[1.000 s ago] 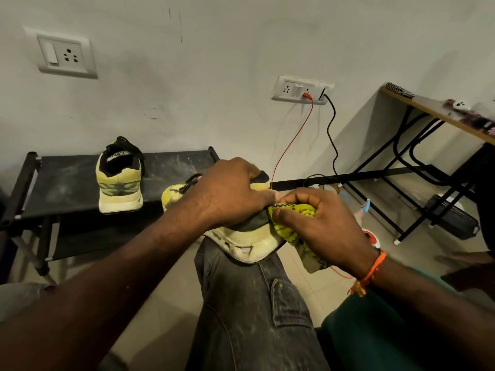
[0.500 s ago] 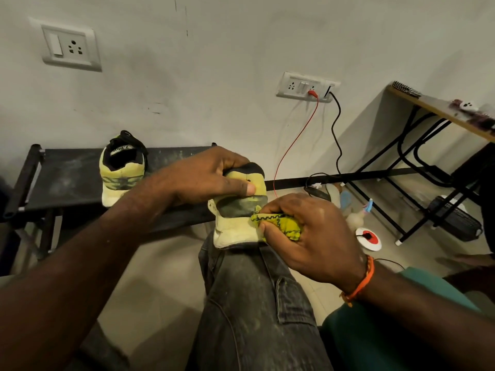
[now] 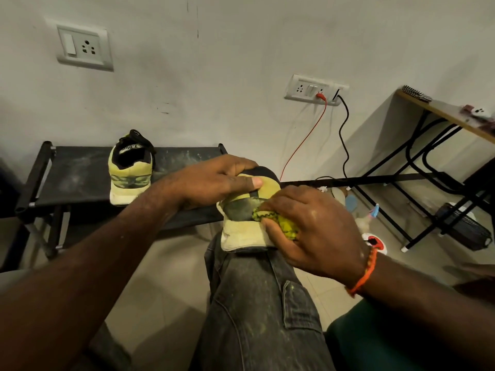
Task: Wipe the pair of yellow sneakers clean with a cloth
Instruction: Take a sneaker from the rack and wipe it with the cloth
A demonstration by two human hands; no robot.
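Observation:
One yellow sneaker (image 3: pixel 241 231) rests heel toward me on my knee, its pale sole edge facing the camera. My left hand (image 3: pixel 214 180) grips it from above, thumb across the heel collar. My right hand (image 3: pixel 313 226) holds a bunched yellow cloth with black pattern (image 3: pixel 278 219) and presses it against the right side of the sneaker's heel. The second yellow sneaker (image 3: pixel 130 170) stands upright on the black rack (image 3: pixel 69 178) against the wall, heel toward me, untouched.
My grey jeans leg (image 3: pixel 259 311) supports the shoe. A red cable (image 3: pixel 305 140) and a black cable (image 3: pixel 345 140) hang from a wall socket (image 3: pixel 314 89). A wooden table on a black frame (image 3: pixel 444 116) stands at right, with small items on the floor beneath.
The sneaker has been turned so its heel faces me. My right hand has shifted with the cloth from the shoe's side down onto the heel area.

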